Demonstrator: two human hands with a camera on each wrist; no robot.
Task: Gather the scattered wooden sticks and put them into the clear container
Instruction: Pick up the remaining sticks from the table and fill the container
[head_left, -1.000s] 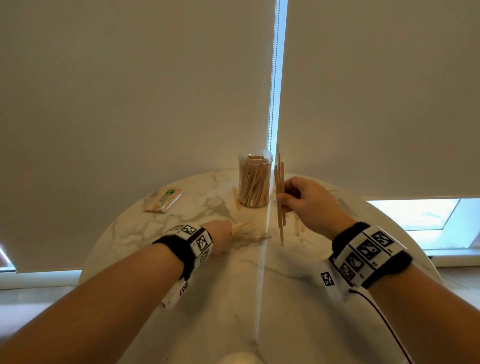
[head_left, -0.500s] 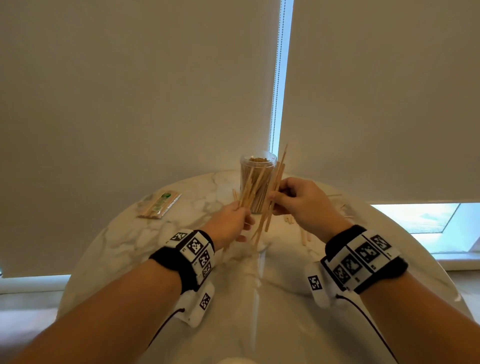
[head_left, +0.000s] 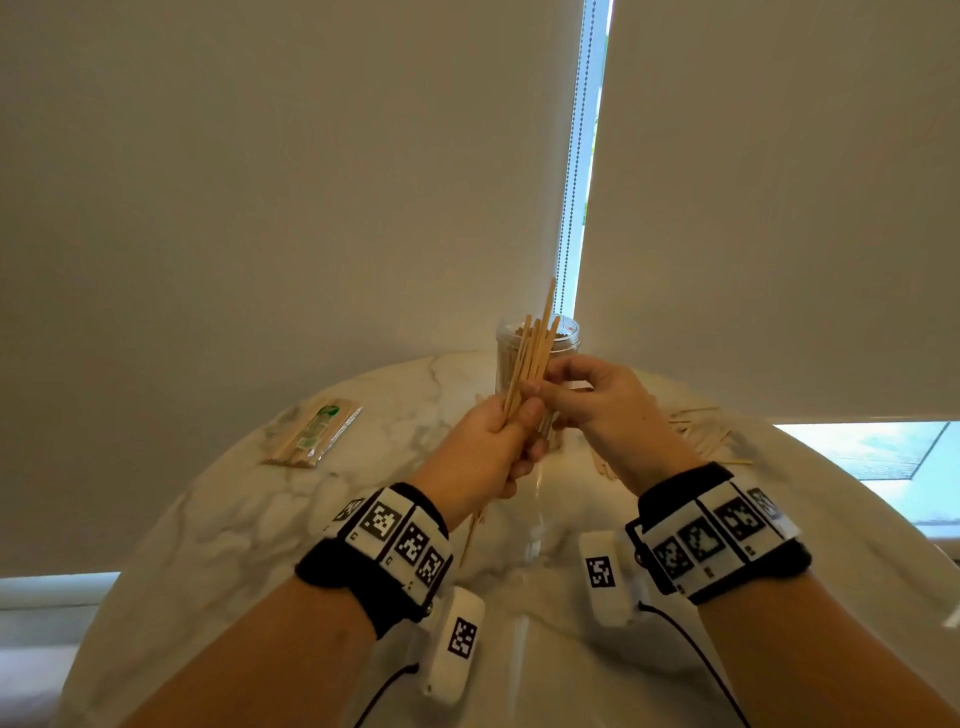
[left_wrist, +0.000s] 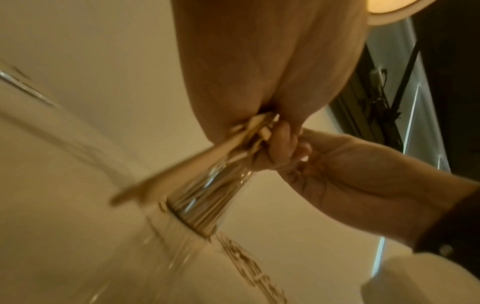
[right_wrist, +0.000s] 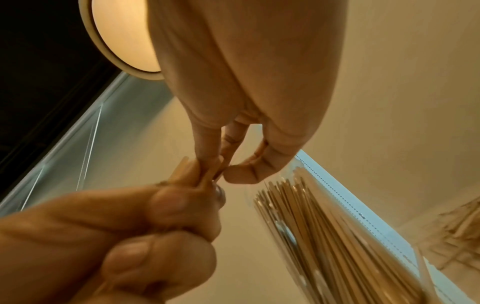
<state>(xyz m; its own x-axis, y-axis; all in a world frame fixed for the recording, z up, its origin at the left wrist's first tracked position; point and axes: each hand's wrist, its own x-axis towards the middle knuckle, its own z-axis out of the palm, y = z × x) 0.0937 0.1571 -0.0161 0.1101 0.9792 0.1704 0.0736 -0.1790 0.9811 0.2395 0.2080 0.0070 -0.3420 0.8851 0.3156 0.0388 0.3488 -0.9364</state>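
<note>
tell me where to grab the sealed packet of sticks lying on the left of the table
The packet lies flat on the marble table, long and narrow, angled toward the far right. Probably best: come from above with the nearer left hand and pinch across its narrow width at mid-length, so it lifts level. Both hands, including the right hand, currently hold the bundle of sticks.

container (head_left: 537, 345) behind held sticks (head_left: 530, 364) | packet (head_left: 311, 434) left | loose sticks (head_left: 696, 431) right

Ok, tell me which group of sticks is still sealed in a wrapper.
The packet of sticks lying at the table's left, in clear plastic with green print. The bundle in the hands, the clear container's sticks and the scattered sticks on the right are bare.
</note>
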